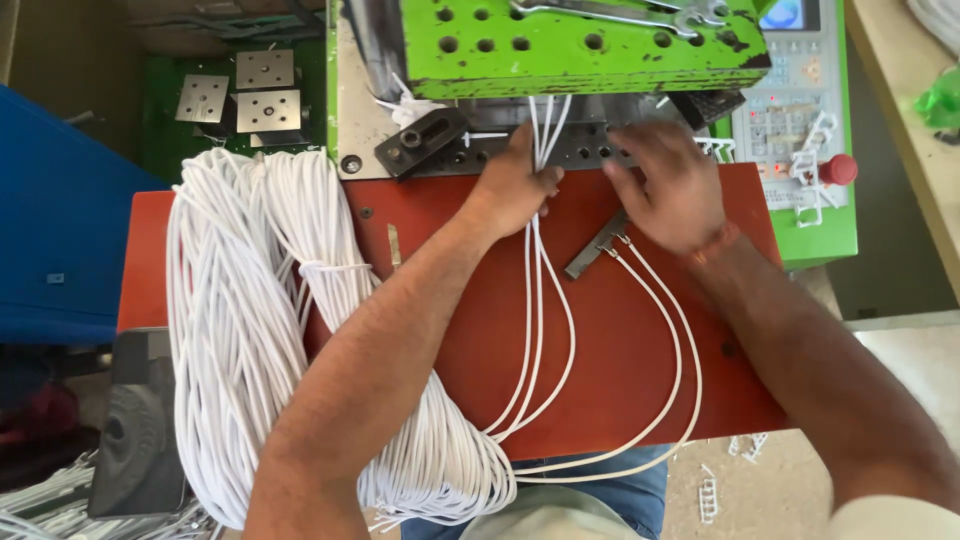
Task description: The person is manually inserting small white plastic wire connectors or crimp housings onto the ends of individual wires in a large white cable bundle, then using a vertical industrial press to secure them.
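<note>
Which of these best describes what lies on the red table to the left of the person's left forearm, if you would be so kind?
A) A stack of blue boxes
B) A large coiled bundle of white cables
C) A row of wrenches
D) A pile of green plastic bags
B: a thick coiled bundle of white cables lies on the red table beside the left hand's forearm, hanging over the table's near edge.

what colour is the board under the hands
Reddish-brown: the board shows best in the head view, under the white cords.
</note>
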